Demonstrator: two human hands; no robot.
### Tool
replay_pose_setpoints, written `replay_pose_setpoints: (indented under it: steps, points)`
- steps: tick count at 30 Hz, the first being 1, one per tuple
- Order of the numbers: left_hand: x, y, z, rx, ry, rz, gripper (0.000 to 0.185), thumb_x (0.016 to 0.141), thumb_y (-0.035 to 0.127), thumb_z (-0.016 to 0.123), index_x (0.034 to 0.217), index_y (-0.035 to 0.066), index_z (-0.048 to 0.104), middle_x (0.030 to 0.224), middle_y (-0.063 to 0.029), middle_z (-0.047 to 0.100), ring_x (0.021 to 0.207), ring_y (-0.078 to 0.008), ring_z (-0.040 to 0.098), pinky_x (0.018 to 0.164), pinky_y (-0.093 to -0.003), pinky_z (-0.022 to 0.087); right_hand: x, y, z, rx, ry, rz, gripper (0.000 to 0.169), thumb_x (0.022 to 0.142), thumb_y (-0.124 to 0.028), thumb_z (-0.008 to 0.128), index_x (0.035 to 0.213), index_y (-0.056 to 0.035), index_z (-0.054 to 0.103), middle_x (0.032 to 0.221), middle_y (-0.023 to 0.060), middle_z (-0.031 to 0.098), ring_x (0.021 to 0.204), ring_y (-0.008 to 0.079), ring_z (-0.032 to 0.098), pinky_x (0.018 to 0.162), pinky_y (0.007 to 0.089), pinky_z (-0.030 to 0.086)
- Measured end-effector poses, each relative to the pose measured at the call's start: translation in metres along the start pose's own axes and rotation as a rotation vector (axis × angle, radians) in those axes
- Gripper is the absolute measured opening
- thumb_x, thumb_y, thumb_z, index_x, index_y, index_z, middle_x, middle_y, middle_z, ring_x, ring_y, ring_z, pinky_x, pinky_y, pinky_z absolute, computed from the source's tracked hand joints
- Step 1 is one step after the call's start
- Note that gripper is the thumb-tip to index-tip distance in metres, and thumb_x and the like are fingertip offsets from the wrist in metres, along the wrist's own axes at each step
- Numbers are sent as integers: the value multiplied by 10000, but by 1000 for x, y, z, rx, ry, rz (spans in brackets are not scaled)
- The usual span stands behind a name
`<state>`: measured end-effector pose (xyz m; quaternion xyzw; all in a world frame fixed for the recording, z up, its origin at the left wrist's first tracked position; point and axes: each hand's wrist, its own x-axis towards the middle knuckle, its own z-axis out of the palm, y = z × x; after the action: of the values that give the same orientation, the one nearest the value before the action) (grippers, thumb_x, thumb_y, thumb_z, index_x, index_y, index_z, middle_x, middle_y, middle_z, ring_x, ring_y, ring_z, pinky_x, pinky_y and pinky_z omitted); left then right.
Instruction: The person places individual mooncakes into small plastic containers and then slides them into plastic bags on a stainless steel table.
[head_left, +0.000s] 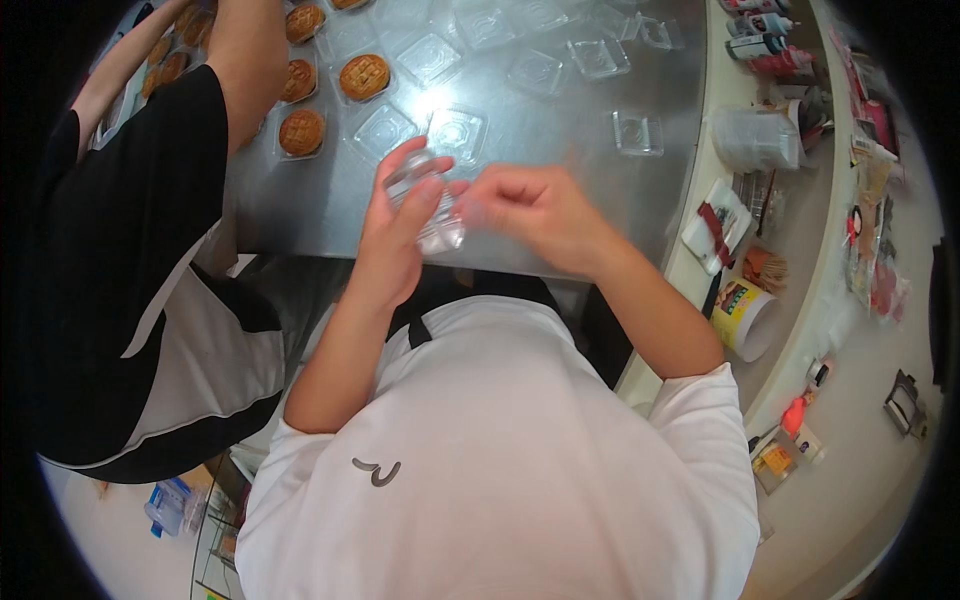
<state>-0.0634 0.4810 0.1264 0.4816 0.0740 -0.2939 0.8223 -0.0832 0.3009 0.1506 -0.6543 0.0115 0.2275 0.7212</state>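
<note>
My left hand (401, 225) grips a small stack of clear plastic clamshell boxes (441, 231) above the near edge of the steel table (300, 225). Close against the stack's right side is my right hand (529, 210), its fingers bent and blurred. Whether those fingertips pinch a box cannot be made out. Just beyond my hands, open clear boxes (457, 135) lie on the metal. A round, golden-brown mooncake (365, 77) sits in an open clear box, with another mooncake (301, 133) to its left.
A co-worker in a black sleeve (142, 202) stands close on my left, arms reaching over more mooncakes (174, 66). More clear boxes (600, 58) are scattered farther back. Along the right, a shelf holds bottles (757, 46), a plastic tub (754, 139) and a yellow-labelled container (742, 319).
</note>
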Motion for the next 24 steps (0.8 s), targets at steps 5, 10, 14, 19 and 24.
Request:
replay_pose_setpoints:
  steps: [5, 10, 14, 19, 24]
  points:
    - [-2, 22, 18, -32, -131, 24, 592, 859, 269, 609, 1341, 79, 323, 1223, -145, 466, 1075, -192, 489, 925, -332, 397, -1, -26, 8, 179, -122, 140, 129, 818, -132, 676, 839, -10, 641, 855, 23, 622, 776, 89, 548, 724, 241, 446]
    - [-5, 38, 28, 14, -202, 32, 630, 839, 293, 634, 1341, 77, 321, 1227, -138, 466, 1078, -190, 486, 899, -324, 417, -7, -41, 5, 213, -125, 145, 166, 802, -177, 701, 848, -26, 650, 806, 26, 625, 748, 96, 561, 705, 238, 448]
    - [-7, 43, 30, 11, -212, 29, 634, 837, 295, 638, 1341, 79, 320, 1231, -132, 462, 1077, -194, 484, 902, -326, 415, -6, -46, 5, 211, -91, 153, 151, 807, -168, 689, 854, -28, 654, 807, 25, 630, 734, 85, 550, 673, 237, 442]
    - [-3, 37, 20, -21, -177, 51, 616, 843, 276, 632, 1334, 74, 321, 1227, -145, 456, 1063, -219, 509, 854, -361, 470, -11, -36, 7, 367, 135, 27, 123, 818, -147, 656, 793, -31, 623, 758, 1, 602, 685, 81, 523, 642, 253, 441]
    - [-4, 20, -7, -37, -7, 10, 629, 859, 320, 601, 1344, 70, 288, 1241, -164, 437, 1076, -256, 518, 845, -418, 496, -21, 26, -30, -675, 517, -306, 107, 775, -123, 642, 766, -38, 579, 737, 31, 579, 661, 165, 548, 620, 296, 449]
